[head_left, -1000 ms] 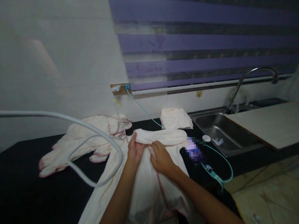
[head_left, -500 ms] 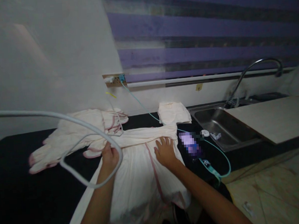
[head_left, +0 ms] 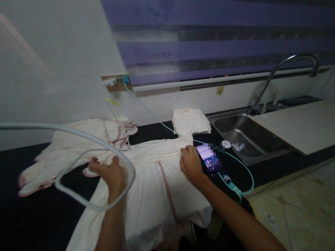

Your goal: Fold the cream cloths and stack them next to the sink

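Home kitchen: steel sink [head_left: 250, 141], faucet [head_left: 286, 71], dark counter [head_left: 25, 217], window blind [head_left: 221, 31].

Garment [head_left: 148, 187] soft matt cream cloth; countertop [head_left: 25, 210] black, smooth; sink [head_left: 247, 135] dull brushed metal.

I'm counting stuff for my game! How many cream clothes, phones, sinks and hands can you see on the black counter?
Cream cloth pieces: 3, the spread garment with pink trim, the crumpled heap, the small folded stack
Lit phone: 1
Steel sink: 1
Hands: 2, left hand, right hand
Total: 7
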`<action>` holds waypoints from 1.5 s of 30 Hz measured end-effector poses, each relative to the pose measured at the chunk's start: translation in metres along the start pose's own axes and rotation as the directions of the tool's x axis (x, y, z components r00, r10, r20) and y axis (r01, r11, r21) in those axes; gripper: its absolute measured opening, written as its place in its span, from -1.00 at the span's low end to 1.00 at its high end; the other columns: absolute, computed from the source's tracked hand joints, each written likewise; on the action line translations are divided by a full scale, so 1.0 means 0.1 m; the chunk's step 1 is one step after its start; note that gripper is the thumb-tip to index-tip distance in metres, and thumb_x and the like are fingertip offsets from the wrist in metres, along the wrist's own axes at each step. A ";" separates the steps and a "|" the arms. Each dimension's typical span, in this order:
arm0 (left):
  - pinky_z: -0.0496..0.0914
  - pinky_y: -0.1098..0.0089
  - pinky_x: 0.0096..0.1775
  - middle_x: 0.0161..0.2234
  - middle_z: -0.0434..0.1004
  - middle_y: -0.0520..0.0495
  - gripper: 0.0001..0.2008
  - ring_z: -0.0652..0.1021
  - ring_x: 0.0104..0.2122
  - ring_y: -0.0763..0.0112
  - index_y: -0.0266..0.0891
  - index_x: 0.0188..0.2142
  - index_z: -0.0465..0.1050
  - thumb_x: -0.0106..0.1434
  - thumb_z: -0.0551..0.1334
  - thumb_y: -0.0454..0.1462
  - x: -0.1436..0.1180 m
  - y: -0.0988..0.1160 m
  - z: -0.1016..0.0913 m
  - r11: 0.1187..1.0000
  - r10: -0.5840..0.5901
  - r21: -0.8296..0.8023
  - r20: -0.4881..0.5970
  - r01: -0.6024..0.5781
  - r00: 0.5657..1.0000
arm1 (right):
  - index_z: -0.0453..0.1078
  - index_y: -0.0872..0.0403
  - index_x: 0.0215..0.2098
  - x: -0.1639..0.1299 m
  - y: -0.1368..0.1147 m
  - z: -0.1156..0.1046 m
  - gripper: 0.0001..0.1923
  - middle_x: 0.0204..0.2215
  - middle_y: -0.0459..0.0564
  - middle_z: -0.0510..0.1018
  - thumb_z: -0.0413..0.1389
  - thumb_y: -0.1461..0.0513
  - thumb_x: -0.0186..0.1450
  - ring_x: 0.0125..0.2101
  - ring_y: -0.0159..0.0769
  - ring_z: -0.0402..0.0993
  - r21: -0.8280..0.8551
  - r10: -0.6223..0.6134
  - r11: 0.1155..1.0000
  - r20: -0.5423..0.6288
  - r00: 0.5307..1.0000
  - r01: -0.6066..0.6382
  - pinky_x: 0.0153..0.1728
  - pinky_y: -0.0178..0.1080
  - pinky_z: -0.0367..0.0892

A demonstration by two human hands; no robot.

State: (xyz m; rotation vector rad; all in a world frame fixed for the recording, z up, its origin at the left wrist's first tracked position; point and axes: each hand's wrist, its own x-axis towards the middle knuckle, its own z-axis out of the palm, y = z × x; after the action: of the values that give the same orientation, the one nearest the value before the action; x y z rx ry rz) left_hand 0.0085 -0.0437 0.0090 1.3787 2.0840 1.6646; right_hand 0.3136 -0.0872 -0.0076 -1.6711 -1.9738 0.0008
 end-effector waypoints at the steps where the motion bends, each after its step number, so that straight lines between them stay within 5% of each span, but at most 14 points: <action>1: 0.01 -0.08 0.44 0.38 -0.01 -0.50 -0.32 0.12 0.40 -0.11 -0.43 0.36 -0.10 0.39 0.14 -0.20 -0.03 0.08 0.05 0.999 0.040 0.013 -0.038 -0.040 0.998 | 0.42 0.14 0.15 0.01 0.01 0.00 -0.65 0.07 0.26 0.45 0.03 0.32 0.42 0.06 0.05 0.30 -0.016 0.007 1.000 -0.005 1.000 -0.007 0.10 0.02 0.31; 2: 0.05 -0.02 0.44 0.36 0.09 -0.45 -0.38 0.19 0.38 -0.07 -0.40 0.33 0.04 0.38 0.17 -0.18 -0.06 0.18 0.13 0.994 0.106 0.014 -0.023 -0.105 0.994 | 0.42 0.14 0.16 0.02 0.03 0.01 -0.63 0.09 0.25 0.45 0.04 0.35 0.41 0.08 0.03 0.30 -0.036 0.015 0.999 -0.002 1.000 -0.015 0.09 0.00 0.31; 4: 0.24 0.04 0.36 0.22 0.38 -0.34 -0.56 0.40 0.27 0.02 -0.30 0.19 0.32 0.39 0.16 -0.17 -0.17 0.41 0.38 0.955 0.297 -0.036 0.178 -0.296 0.938 | 0.44 0.14 0.14 0.03 0.05 0.04 -0.63 0.13 0.24 0.45 0.04 0.39 0.40 0.12 0.00 0.29 -0.079 0.035 0.996 0.023 0.999 -0.033 0.09 -0.05 0.30; 7: 0.38 0.05 0.25 0.09 0.55 -0.27 -0.59 0.56 0.13 0.10 -0.25 0.21 0.34 0.45 0.07 -0.17 -0.41 0.74 0.91 0.893 0.419 -0.115 0.560 -0.434 0.715 | 0.50 0.16 0.05 0.02 0.06 0.08 -0.69 0.14 0.25 0.47 0.04 0.41 0.42 0.14 -0.03 0.30 -0.128 0.057 0.991 0.065 0.996 -0.048 0.07 -0.09 0.29; 12: 0.38 0.14 0.26 0.13 0.59 -0.28 -0.57 0.56 0.14 0.17 -0.33 0.22 0.40 0.49 0.02 -0.19 -0.73 0.97 1.62 0.839 0.473 -0.170 0.698 -0.517 0.537 | 0.51 0.16 0.06 0.01 0.08 0.08 -0.71 0.07 0.22 0.55 0.02 0.36 0.47 0.07 -0.03 0.40 -0.128 0.086 0.989 0.104 0.991 -0.073 0.03 -0.07 0.31; 16: 0.20 0.09 0.40 0.33 0.44 -0.16 -0.55 0.36 0.37 0.14 -0.21 0.25 0.47 0.51 0.04 -0.13 -0.74 0.89 1.86 0.752 0.489 -0.213 0.814 -0.624 0.312 | 0.50 0.19 0.10 -0.03 0.09 0.06 -0.69 0.06 0.25 0.57 0.02 0.37 0.46 0.07 -0.02 0.42 -0.146 0.110 0.985 0.105 0.988 -0.094 0.06 -0.07 0.31; 18: 0.14 -0.06 0.41 0.40 0.33 -0.17 -0.50 0.25 0.43 0.01 -0.18 0.33 0.41 0.50 0.07 -0.10 -0.70 0.81 1.91 0.717 0.468 -0.191 0.845 -0.670 0.260 | 0.51 0.16 0.07 -0.10 0.08 0.06 -0.68 0.08 0.24 0.57 0.02 0.40 0.44 0.10 -0.02 0.42 -0.158 0.101 0.984 0.097 0.990 -0.085 0.07 -0.07 0.30; 22: 0.01 -0.24 0.42 0.49 0.11 -0.28 -0.41 0.09 0.49 -0.15 -0.19 0.44 0.25 0.51 0.09 -0.07 -0.70 0.70 1.98 0.666 0.453 -0.118 0.848 -0.737 0.274 | 0.51 0.11 0.03 -0.34 0.05 0.03 -0.67 0.22 0.21 0.52 -0.02 0.42 0.44 0.27 0.05 0.33 -0.189 0.079 0.980 0.120 0.990 -0.055 0.09 -0.03 0.32; 28: 0.05 -0.23 0.41 0.47 0.14 -0.37 -0.40 0.13 0.47 -0.14 -0.26 0.41 0.29 0.49 0.13 -0.06 -0.79 0.82 1.92 0.641 0.495 -0.064 0.796 -0.764 0.348 | 0.51 0.13 0.08 -0.52 0.04 -0.14 -0.68 0.28 0.25 0.48 0.02 0.38 0.45 0.34 0.13 0.30 -0.187 0.072 0.982 0.199 0.977 -0.034 0.21 0.14 0.31; 32: 0.11 -0.10 0.44 0.44 0.21 -0.35 -0.48 0.17 0.46 0.00 -0.35 0.33 0.37 0.53 0.02 -0.14 -0.71 0.77 1.48 0.637 0.544 -0.043 0.732 -0.770 0.409 | 0.52 0.17 0.09 -0.54 -0.03 -0.16 -0.68 0.32 0.32 0.41 0.10 0.36 0.41 0.40 0.12 0.21 -0.088 0.032 0.996 0.076 0.997 -0.026 0.30 0.10 0.29; 35: 0.24 -0.07 0.39 0.38 0.31 -0.36 -0.46 0.26 0.43 -0.01 -0.37 0.29 0.42 0.53 0.01 -0.08 -0.69 0.42 0.99 0.653 0.517 0.023 0.716 -0.757 0.468 | 0.41 0.19 0.26 -0.55 -0.19 -0.05 -0.55 0.38 0.30 0.34 0.10 0.32 0.42 0.45 0.10 0.11 -0.004 -0.027 1.000 -0.033 0.999 0.027 0.35 0.12 0.25; 39: 0.34 -0.24 0.28 0.42 0.27 -0.26 -0.42 0.24 0.42 -0.25 -0.21 0.38 0.36 0.47 0.10 -0.04 -0.91 -0.13 0.44 0.599 0.431 0.219 0.722 -0.770 0.541 | 0.21 0.19 0.46 -0.44 -0.40 0.19 -0.39 0.48 0.24 0.19 0.06 0.15 0.50 0.52 0.16 -0.11 0.022 -0.064 0.998 -0.075 0.995 0.066 0.39 0.18 0.14; 42: 0.31 -0.26 0.28 0.46 0.18 -0.14 -0.45 0.24 0.43 -0.21 -0.06 0.43 0.29 0.52 0.01 -0.07 -1.16 -0.28 0.27 0.544 0.443 0.317 0.678 -0.777 0.587 | 0.12 0.13 0.51 -0.28 -0.37 0.33 -0.34 0.51 0.18 0.13 -0.02 0.06 0.54 0.52 0.19 -0.13 -0.006 -0.037 0.999 -0.013 0.999 0.037 0.40 0.22 0.08; 45: 0.28 -0.28 0.28 0.47 0.14 -0.17 -0.43 0.23 0.43 -0.24 -0.13 0.44 0.28 0.53 0.00 -0.06 -1.37 -0.19 0.29 0.534 0.436 0.374 0.647 -0.758 0.626 | 0.17 0.12 0.50 -0.16 -0.17 0.37 -0.33 0.50 0.19 0.13 -0.05 -0.02 0.54 0.50 0.29 -0.08 -0.050 -0.013 0.999 0.067 0.998 0.017 0.41 0.28 0.00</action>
State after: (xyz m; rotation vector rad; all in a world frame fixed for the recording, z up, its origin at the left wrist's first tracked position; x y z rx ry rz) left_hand 0.0933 -0.1200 -0.0743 2.6853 1.9815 0.5103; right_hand 0.2840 -0.0934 -0.0400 -1.7088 -2.0518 0.0012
